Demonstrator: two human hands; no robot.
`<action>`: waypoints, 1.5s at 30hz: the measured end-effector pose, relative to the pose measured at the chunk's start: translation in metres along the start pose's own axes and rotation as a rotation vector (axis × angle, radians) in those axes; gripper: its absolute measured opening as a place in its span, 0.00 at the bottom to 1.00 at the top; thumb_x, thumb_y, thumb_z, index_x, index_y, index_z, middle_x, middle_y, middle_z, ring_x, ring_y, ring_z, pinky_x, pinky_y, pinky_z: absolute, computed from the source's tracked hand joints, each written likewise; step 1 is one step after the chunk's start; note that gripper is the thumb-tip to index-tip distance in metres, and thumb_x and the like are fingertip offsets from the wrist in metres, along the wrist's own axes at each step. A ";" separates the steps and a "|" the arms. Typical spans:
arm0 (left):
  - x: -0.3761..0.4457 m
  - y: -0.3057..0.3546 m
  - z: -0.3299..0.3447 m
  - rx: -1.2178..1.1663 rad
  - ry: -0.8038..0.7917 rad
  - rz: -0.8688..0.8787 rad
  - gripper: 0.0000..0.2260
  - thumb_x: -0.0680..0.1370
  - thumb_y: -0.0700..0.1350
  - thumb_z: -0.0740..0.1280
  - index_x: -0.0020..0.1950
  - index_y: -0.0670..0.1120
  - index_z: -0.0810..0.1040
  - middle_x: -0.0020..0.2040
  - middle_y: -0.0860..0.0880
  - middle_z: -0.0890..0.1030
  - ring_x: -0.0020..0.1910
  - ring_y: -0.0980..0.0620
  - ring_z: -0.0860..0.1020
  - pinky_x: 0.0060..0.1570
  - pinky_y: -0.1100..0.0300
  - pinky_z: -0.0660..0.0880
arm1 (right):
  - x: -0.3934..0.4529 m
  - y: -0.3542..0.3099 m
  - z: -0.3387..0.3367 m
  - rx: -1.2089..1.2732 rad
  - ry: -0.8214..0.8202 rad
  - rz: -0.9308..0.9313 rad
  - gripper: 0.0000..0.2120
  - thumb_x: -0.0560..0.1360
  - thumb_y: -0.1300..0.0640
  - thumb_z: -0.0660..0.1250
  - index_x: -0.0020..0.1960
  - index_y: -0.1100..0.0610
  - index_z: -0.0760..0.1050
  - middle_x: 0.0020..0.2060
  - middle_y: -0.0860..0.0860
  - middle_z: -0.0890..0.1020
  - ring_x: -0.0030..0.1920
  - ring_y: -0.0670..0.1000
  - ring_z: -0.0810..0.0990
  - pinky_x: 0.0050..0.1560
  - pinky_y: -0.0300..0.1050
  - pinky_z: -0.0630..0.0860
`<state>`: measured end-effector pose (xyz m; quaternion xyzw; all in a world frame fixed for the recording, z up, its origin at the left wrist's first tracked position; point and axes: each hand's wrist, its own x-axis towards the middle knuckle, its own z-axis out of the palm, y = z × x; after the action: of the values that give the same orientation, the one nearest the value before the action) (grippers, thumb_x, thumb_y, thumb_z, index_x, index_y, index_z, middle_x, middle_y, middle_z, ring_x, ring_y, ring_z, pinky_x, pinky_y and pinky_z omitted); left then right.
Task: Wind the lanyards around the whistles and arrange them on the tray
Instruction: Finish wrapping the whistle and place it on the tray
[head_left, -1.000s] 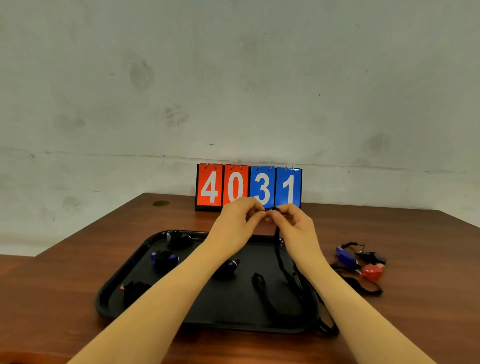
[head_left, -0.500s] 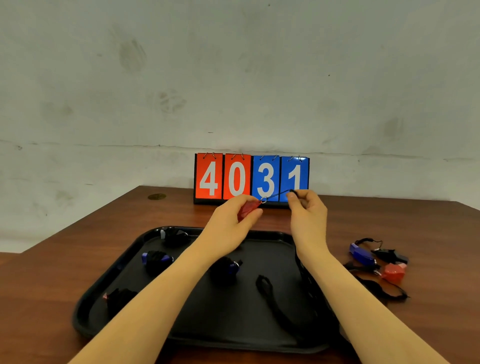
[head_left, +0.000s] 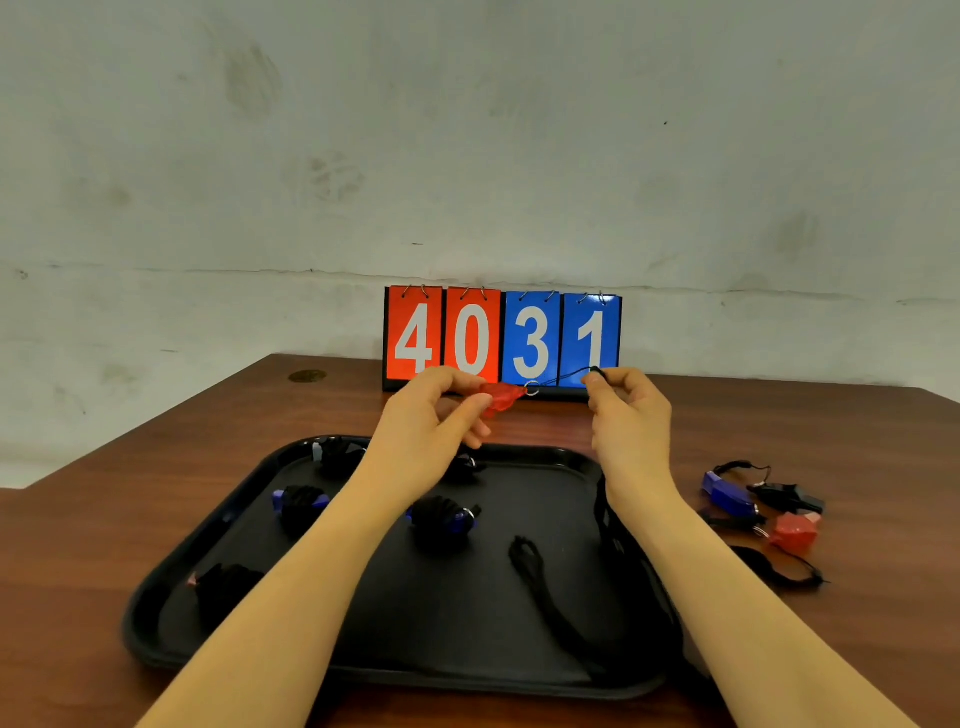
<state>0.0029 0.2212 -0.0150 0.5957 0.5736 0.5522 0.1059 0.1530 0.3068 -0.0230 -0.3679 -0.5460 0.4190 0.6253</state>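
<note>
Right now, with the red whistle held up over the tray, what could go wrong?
1. The lanyard trails loose across the black tray and over its right edge; winding could snag or tangle it.
2. The dragging strap might nudge the wound blue whistle.
3. The left hand pinches the red whistle only at its tip, while the right hand pulls the cord; it could slip.

A: Lighting?
B: Even, soft, moderately bright. No hard shadows; faint soft ones under the forearms on the black tray.

A: Glare?
B: Mild sheen along the tray rim and on the worktop. Scoreboard digits crisp, not blown out.

A: Blur?
B: Slight softness on the red whistle at the left hand. The dark wound bundles lose detail against the tray.

A: Distortion?
B: Wide-angle; worktop edges splay, wall line bows slightly.
</note>
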 end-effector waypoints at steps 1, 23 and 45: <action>0.000 0.000 0.000 -0.009 0.021 -0.002 0.06 0.77 0.43 0.65 0.53 0.46 0.75 0.37 0.50 0.81 0.32 0.61 0.79 0.37 0.74 0.74 | -0.002 0.000 0.000 -0.007 -0.007 0.002 0.03 0.77 0.57 0.63 0.45 0.55 0.73 0.40 0.49 0.78 0.33 0.41 0.69 0.27 0.31 0.67; -0.005 0.013 -0.013 -0.819 -0.187 -0.393 0.10 0.65 0.34 0.68 0.44 0.41 0.80 0.38 0.46 0.84 0.36 0.52 0.82 0.37 0.63 0.80 | -0.011 -0.006 -0.001 0.018 -0.282 0.007 0.03 0.76 0.62 0.64 0.47 0.61 0.76 0.37 0.55 0.83 0.21 0.43 0.64 0.21 0.35 0.62; -0.007 0.000 -0.004 -0.150 -0.055 -0.162 0.08 0.72 0.37 0.70 0.45 0.50 0.82 0.41 0.49 0.84 0.41 0.55 0.83 0.42 0.64 0.80 | -0.027 0.000 0.008 -0.624 -0.457 -0.794 0.06 0.75 0.59 0.65 0.51 0.54 0.78 0.45 0.45 0.79 0.47 0.41 0.76 0.48 0.38 0.77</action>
<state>0.0014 0.2139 -0.0172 0.5525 0.5739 0.5667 0.2102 0.1434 0.2818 -0.0318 -0.2015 -0.8626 0.0389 0.4624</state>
